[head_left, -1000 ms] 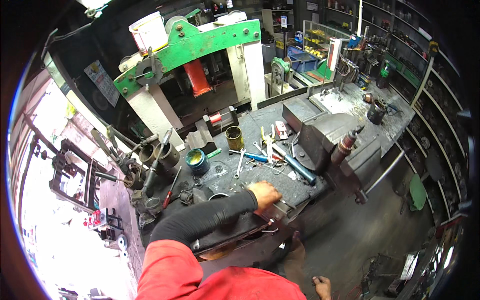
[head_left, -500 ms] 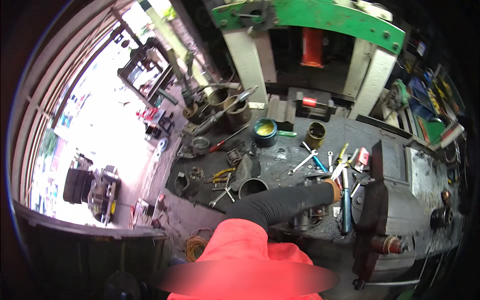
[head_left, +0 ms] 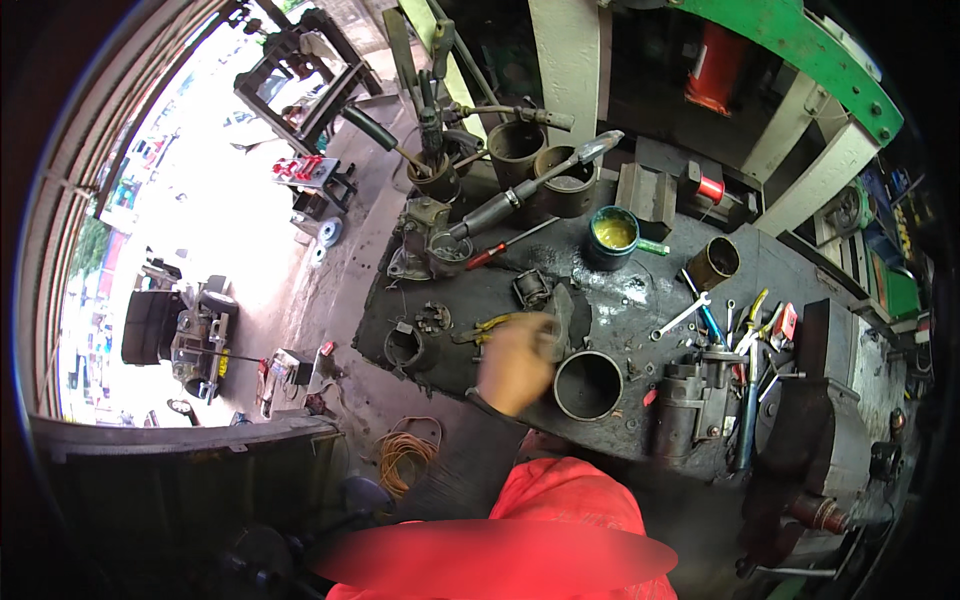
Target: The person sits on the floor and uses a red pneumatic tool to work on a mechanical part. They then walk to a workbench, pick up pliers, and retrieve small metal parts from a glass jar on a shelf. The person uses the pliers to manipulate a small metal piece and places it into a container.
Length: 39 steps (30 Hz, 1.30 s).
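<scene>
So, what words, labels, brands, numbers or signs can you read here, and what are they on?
None that I can read.
Small red box at the right: any print is too small.
Green tube beside the blue tin: too small to make out.
Yellow patch outside: any marking is too small.

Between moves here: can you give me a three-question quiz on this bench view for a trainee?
1. Multiple choice: what colour is the handle of the screwdriver?
A) green
B) red
C) black

2. True or false: the left hand is touching the blue tin.

3. Short answer: which stands nearer the left hand, the open cylinder or the red spool?

Key:
1. B, red.
2. False: the hand is blurred, but the tin stands apart from it, farther back and to the right.
3. The open cylinder, just to the right of the hand.
</scene>
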Motion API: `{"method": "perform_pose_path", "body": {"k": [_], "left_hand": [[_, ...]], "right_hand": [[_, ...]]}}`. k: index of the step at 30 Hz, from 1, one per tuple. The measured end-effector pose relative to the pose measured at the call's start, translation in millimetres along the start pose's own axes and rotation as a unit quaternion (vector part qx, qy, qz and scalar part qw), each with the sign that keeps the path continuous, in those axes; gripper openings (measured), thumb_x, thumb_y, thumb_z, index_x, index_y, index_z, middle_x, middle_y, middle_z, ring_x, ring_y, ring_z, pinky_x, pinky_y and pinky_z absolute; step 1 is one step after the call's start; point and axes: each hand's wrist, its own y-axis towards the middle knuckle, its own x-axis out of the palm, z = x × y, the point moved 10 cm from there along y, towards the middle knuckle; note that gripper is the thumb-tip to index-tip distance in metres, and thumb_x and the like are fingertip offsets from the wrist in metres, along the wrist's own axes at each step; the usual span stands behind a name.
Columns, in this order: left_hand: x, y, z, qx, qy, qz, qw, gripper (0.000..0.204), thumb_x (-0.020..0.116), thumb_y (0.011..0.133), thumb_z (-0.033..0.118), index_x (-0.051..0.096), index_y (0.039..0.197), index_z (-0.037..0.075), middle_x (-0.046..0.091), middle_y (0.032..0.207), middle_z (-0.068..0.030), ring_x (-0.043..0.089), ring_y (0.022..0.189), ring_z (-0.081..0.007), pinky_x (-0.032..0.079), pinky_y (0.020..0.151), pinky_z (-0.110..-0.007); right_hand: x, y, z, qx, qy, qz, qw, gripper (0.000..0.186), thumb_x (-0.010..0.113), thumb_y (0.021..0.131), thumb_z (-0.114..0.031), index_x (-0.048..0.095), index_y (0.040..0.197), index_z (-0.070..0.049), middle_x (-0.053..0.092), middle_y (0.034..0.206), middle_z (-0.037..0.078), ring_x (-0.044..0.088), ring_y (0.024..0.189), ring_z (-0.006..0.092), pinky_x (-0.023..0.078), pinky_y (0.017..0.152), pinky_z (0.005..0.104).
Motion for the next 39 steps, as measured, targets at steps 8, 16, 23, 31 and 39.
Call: {"method": "perform_pose_path", "body": {"k": [8, 16, 23, 31, 39], "left_hand": [[18.7, 20.9, -143.9, 0.09, 0.342, -0.233, 0.906, 0.054, 0.074, 0.073, 0.005, 0.059, 0.125, -0.001, 0.067, 0.113, -0.0187, 0.06, 0.111, -0.0372, 0.049, 0.096, -0.045], [15.0, 47.9, -121.2, 0.128, 0.39, -0.275, 0.869, 0.047, 0.081, 0.068, 0.005, 0.061, 0.111, 0.001, 0.063, 0.107, -0.0219, 0.067, 0.097, -0.0408, 0.057, 0.085, -0.047], [-19.9, 70.8, -31.3, 0.211, 0.411, -0.247, 0.852, 0.025, 0.076, 0.066, 0.0, 0.066, 0.09, -0.001, 0.066, 0.097, -0.0234, 0.069, 0.091, -0.043, 0.058, 0.081, -0.048], [-0.5, -20.6, 117.3, 0.14, 0.137, -0.379, 0.904, 0.043, 0.077, 0.073, -0.002, 0.071, 0.115, 0.003, 0.073, 0.093, -0.0203, 0.074, 0.09, -0.0341, 0.056, 0.079, -0.039], [234.7, -366.3, 249.1, 0.541, 0.214, -0.594, 0.555, 0.021, 0.069, 0.083, 0.017, 0.066, 0.101, 0.006, 0.075, 0.085, -0.0141, 0.074, 0.085, -0.0306, 0.051, 0.085, -0.044]], "right_hand": [[6.5, -38.8, -21.8, -0.007, 0.018, 0.029, 0.999, 0.029, 0.069, 0.094, -0.02, 0.071, 0.104, 0.007, 0.074, 0.087, 0.011, 0.068, 0.072, 0.0225, 0.051, 0.065, 0.0352], [31.0, -76.1, 40.4, 0.088, 0.165, 0.092, 0.978, 0.024, 0.068, 0.096, -0.021, 0.072, 0.102, 0.002, 0.075, 0.086, 0.01, 0.066, 0.07, 0.0158, 0.049, 0.06, 0.0313], [72.4, -98.1, 114.3, 0.095, 0.149, 0.131, 0.976, 0.022, 0.066, 0.093, -0.013, 0.073, 0.099, 0.007, 0.072, 0.08, 0.009, 0.062, 0.068, 0.0156, 0.049, 0.062, 0.0329], [-1.4, -117.8, 15.5, -0.036, 0.064, 0.187, 0.98, 0.031, 0.07, 0.093, -0.022, 0.073, 0.109, 0.004, 0.074, 0.093, 0.015, 0.07, 0.085, 0.0206, 0.054, 0.078, 0.0346], [-130.9, -216.5, -69.8, -0.301, 0.314, 0.151, 0.888, 0.041, 0.077, 0.089, -0.019, 0.061, 0.121, 0.003, 0.072, 0.102, 0.011, 0.068, 0.092, 0.0205, 0.056, 0.08, 0.0339]]}}
